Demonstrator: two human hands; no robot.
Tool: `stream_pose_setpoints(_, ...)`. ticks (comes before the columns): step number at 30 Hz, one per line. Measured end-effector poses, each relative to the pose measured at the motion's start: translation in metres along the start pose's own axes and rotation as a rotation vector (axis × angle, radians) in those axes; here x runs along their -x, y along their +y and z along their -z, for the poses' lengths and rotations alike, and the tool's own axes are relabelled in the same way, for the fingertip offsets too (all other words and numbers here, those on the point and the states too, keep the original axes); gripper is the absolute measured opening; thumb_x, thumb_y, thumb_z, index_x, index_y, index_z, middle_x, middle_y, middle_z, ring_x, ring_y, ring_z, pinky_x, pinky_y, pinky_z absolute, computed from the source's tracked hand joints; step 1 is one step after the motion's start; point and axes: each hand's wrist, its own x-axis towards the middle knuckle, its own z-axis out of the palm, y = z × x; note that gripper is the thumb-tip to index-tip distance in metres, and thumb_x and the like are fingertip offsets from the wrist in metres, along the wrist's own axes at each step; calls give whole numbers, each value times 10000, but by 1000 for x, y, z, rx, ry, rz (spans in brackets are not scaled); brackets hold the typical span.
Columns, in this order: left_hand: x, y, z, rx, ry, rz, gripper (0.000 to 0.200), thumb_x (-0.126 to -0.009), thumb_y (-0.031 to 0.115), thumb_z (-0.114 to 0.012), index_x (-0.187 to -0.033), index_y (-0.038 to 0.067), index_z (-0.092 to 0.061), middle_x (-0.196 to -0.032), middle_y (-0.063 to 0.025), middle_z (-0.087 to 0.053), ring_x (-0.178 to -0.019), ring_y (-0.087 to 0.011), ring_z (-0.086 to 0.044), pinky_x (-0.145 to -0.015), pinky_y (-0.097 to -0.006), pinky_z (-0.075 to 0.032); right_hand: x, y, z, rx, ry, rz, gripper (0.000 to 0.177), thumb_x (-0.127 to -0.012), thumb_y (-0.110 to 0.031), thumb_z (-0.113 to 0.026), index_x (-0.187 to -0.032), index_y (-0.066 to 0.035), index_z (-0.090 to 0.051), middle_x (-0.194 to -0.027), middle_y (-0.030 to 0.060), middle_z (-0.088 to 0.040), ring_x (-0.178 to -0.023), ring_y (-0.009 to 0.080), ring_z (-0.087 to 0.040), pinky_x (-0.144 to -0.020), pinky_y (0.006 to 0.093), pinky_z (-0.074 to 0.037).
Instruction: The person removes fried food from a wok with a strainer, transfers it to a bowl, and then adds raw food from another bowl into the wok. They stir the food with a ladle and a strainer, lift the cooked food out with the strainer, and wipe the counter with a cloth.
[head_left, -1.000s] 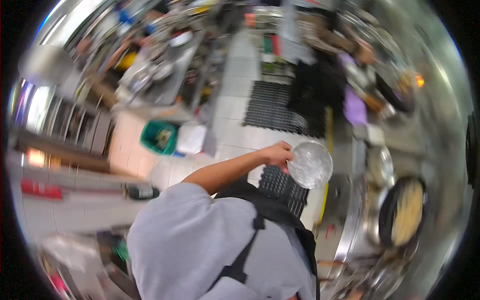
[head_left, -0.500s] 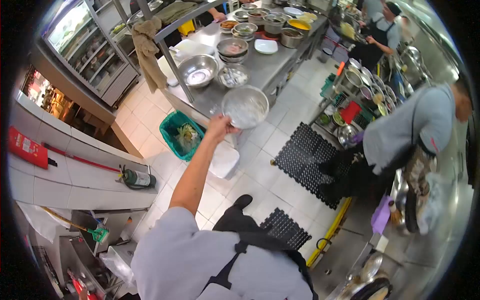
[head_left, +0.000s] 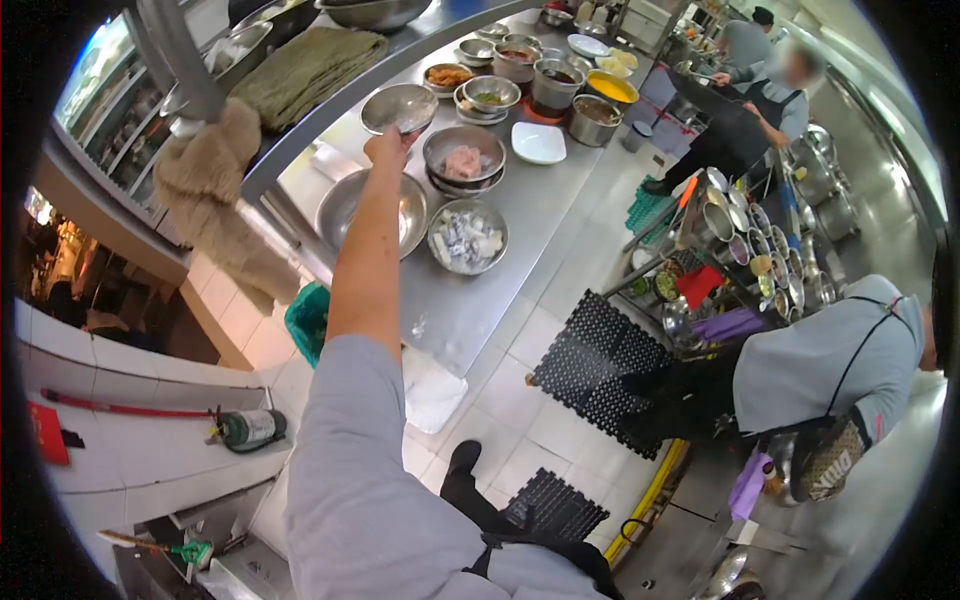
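My left hand (head_left: 390, 147) is closed on the near rim of a metal bowl (head_left: 398, 106), which it holds over the steel worktable (head_left: 470, 325). Beneath my forearm lies a wide, partly covered metal bowl (head_left: 340, 208). To its right, a bowl of pale and dark pieces (head_left: 467, 237) stands by the table edge. Behind that is a stack of bowls with pink food (head_left: 463, 162) in the top one. Small bowls and a white square dish (head_left: 538, 143) are further back. My right hand is out of view.
A metal rail (head_left: 345, 82) crosses above the table, with a brown cloth (head_left: 208, 180) hanging from it. Below left is a green-lined bin (head_left: 307, 322). Two co-workers (head_left: 825, 350) (head_left: 760, 115) stand to the right, near a rack of pans. Black mats (head_left: 600, 360) cover part of the floor.
My left hand has moved forward with the bowl, from beside the table's near corner to over its far left part. The nearer co-worker's torso appears lower in view.
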Motion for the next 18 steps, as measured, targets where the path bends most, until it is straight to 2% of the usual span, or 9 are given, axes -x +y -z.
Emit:
stream_pose_setpoints(3,-42,-27,6,-163,-193,-113,469,-834,-45,-595,-1193,-230,-356,-1154,-310,-536,-849,-424,-659,-708,-508,-645,-4,-22,2,-8,-7,5,476,-934,-463,-498,-1090,-33,-627,-951,181,-652,-932,320,-640,-827,431,-507)
stream_pose_setpoints(6,-76,-58,26,-398,-170,-149,431,-844,27,-642,-1186,-154,-452,-1078,-227,-584,-877,-358,-648,-725,-459,-626,-10,-35,3,-14,-12,8,474,-934,-472,-492,-1078,-42,-632,-927,174,-656,-912,317,-646,-812,434,-512)
stream_pose_setpoints(8,-18,-28,22,-197,-159,30,383,-857,64,-648,-1174,-103,-511,-1024,-193,-605,-860,-298,-650,-698,-401,-611,-16,-44,0,-23,-19,16,474,-935,-477,-488,-1069,-47,-636,-910,170,-659,-899,315,-650,-802,436,-516)
stream_pose_setpoints(10,43,-15,27,-265,-231,-162,307,-879,98,-647,-1135,-53,-574,-973,-132,-627,-820,-221,-644,-661,-319,-560,-21,-44,-4,-32,-25,20,473,-935,-482,-483,-1060,-53,-639,-894,165,-661,-885,313,-654,-793,437,-520)
stream_pose_setpoints(11,112,6,22,-223,-244,-144,280,-894,101,-641,-1137,-27,-588,-1002,-89,-635,-783,-168,-631,-675,-276,-535,-24,-38,-4,-43,-26,24,473,-935,-485,-481,-1056,-56,-641,-886,163,-663,-879,312,-656,-788,438,-522)
stream_pose_setpoints(13,204,14,53,-293,-446,-192,185,-919,138,-632,-1033,-8,-647,-902,-57,-656,-744,-113,-597,-681,-274,-509,-26,-17,-5,-62,-31,28,473,-936,-491,-477,-1048,-62,-644,-870,158,-665,-865,310,-660,-778,440,-525)
stream_pose_setpoints(14,252,17,78,-597,-500,-111,167,-924,145,-628,-960,-17,-651,-838,-62,-644,-729,-123,-586,-671,-284,-495,-25,9,-8,-73,-40,32,473,-936,-493,-475,-1043,-65,-646,-862,156,-667,-859,310,-662,-773,441,-527)
stream_pose_setpoints(16,347,0,125,-392,-946,285,236,-893,227,-694,-880,1,-629,-774,-95,-624,-669,-168,-579,-584,-292,-473,-29,87,-25,37,-101,141,474,-937,-499,-471,-1035,-71,-650,-845,151,-670,-845,308,-666,-763,443,-531)
stream_pose_setpoints(18,424,-60,210,-301,-1091,915,282,-892,204,-682,-998,-50,-622,-991,-204,-663,-857,-271,-659,-808,-403,-556,-31,169,-58,453,-105,510,475,-937,-504,-466,-1026,-77,-653,-829,146,-672,-832,306,-670,-753,444,-535)
